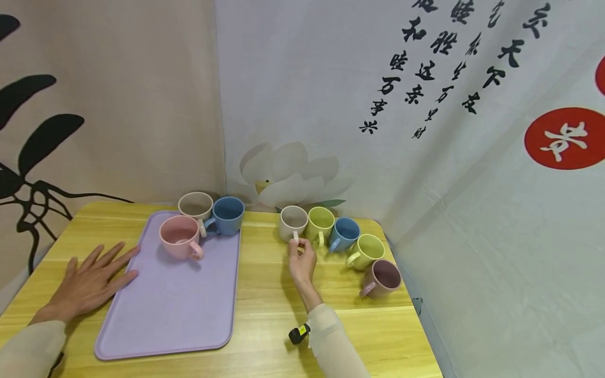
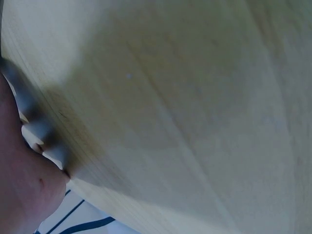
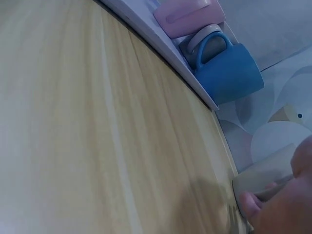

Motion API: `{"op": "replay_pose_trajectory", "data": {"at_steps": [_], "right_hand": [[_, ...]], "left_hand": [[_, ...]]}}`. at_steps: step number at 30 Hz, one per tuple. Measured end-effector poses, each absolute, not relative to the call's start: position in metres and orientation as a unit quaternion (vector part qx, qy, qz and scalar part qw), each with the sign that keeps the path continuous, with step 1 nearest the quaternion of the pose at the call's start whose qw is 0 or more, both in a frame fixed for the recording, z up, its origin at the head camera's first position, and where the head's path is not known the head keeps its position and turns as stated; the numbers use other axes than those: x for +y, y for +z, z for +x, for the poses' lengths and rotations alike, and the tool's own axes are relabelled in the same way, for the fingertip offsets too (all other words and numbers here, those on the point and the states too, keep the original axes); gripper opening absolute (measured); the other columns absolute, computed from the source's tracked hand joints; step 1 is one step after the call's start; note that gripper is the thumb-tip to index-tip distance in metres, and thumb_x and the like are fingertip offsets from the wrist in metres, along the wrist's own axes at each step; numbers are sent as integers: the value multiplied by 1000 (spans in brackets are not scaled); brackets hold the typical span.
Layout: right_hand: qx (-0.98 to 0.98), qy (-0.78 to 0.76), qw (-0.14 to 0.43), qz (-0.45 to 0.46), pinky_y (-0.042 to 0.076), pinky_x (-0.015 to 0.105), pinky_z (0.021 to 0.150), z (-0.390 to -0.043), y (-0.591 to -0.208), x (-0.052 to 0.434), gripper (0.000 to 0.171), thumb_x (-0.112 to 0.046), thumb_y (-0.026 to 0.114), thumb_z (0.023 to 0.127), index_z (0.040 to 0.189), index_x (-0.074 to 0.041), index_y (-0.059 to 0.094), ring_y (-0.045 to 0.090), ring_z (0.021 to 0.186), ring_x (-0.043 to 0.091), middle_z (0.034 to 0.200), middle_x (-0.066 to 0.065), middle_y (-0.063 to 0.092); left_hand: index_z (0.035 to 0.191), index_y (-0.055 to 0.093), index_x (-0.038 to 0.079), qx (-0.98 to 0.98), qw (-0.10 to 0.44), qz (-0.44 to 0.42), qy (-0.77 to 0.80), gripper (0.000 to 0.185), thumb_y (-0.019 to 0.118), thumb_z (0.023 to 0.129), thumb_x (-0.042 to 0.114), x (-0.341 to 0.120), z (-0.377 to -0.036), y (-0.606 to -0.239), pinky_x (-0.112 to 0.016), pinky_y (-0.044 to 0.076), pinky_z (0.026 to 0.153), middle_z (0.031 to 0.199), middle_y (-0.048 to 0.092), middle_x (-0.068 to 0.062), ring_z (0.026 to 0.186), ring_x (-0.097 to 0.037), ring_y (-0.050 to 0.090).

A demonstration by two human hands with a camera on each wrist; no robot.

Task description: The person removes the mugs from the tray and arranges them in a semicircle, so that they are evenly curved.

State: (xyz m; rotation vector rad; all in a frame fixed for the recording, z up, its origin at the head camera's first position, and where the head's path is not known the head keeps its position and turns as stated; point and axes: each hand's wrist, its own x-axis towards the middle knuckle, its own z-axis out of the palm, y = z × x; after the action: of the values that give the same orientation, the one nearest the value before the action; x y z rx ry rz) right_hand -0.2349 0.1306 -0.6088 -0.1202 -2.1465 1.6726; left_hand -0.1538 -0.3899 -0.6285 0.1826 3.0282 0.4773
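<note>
At the back of the table, my right hand (image 1: pixel 303 261) pinches the handle of a pale grey-white mug (image 1: pixel 292 224); the right wrist view shows fingers curled at the handle of that mug (image 3: pixel 261 179). My left hand (image 1: pixel 92 283) lies spread, fingertips at the left edge of a lilac tray (image 1: pixel 175 310). On the tray's far end stand a pink mug (image 1: pixel 179 239), a blue mug (image 1: pixel 228 216) and a beige mug (image 1: pixel 195 206), all upright. Only part of the left hand (image 2: pixel 24 180) shows in the left wrist view, over the wooden table.
Right of the gripped mug stand a yellow-green mug (image 1: pixel 320 224), a blue mug (image 1: pixel 344 234), a yellow mug (image 1: pixel 366 253) and a mauve mug (image 1: pixel 382 278), in a curved row along the table's corner. Printed cloth (image 1: pixel 302 94) hangs behind the wooden table (image 1: pixel 260 315).
</note>
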Motion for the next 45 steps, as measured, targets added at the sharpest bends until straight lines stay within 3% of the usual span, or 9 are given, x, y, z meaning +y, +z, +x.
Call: {"op": "replay_pose_trajectory", "data": {"at_steps": [4, 13, 21, 33, 39, 45], "right_hand": [[-786, 591, 167, -69, 72, 44, 91, -227, -596, 127, 25, -17, 77, 108, 125, 1, 73, 85, 111, 41, 125, 25, 77], [-796, 591, 124, -42, 64, 52, 113, -220, -592, 131, 47, -20, 79, 107, 146, -1, 63, 74, 129, 40, 141, 24, 70], [-798, 592, 113, -14, 55, 67, 120, -211, -588, 136, 67, -28, 79, 108, 162, 0, 49, 65, 144, 52, 159, 28, 61], [-825, 536, 178, 20, 45, 70, 129, -196, -571, 140, 77, -33, 81, 104, 165, -2, 47, 54, 154, 50, 165, 28, 57], [-831, 512, 210, 57, 43, 67, 131, -187, -556, 128, 78, -33, 83, 102, 166, -7, 47, 54, 157, 42, 167, 22, 57], [-827, 520, 185, 104, 44, 64, 132, -177, -547, 107, 77, -33, 81, 104, 168, -9, 45, 51, 162, 39, 172, 18, 53]], "left_hand": [[182, 15, 35, 985, 34, 59, 156, 82, 44, 114, 71, -390, -153, -628, -99, -3, 118, 188, 15, -29, 167, -71, 1], [182, 14, 34, 985, 33, 57, 158, 82, 43, 115, 71, -392, -153, -630, -99, -4, 118, 188, 14, -29, 167, -71, 1], [182, 14, 33, 985, 38, 52, 160, 83, 43, 114, 72, -391, -154, -632, -99, -5, 118, 187, 13, -29, 167, -71, -1], [182, 14, 34, 986, 37, 56, 154, 84, 43, 114, 73, -390, -155, -631, -99, -5, 118, 189, 12, -27, 168, -70, -2], [182, 14, 34, 985, 38, 55, 158, 84, 43, 114, 72, -390, -155, -631, -99, -5, 118, 188, 12, -28, 168, -71, -2], [182, 14, 33, 986, 41, 52, 156, 84, 42, 114, 73, -390, -154, -630, -99, -6, 118, 187, 12, -30, 167, -71, -3]]}}
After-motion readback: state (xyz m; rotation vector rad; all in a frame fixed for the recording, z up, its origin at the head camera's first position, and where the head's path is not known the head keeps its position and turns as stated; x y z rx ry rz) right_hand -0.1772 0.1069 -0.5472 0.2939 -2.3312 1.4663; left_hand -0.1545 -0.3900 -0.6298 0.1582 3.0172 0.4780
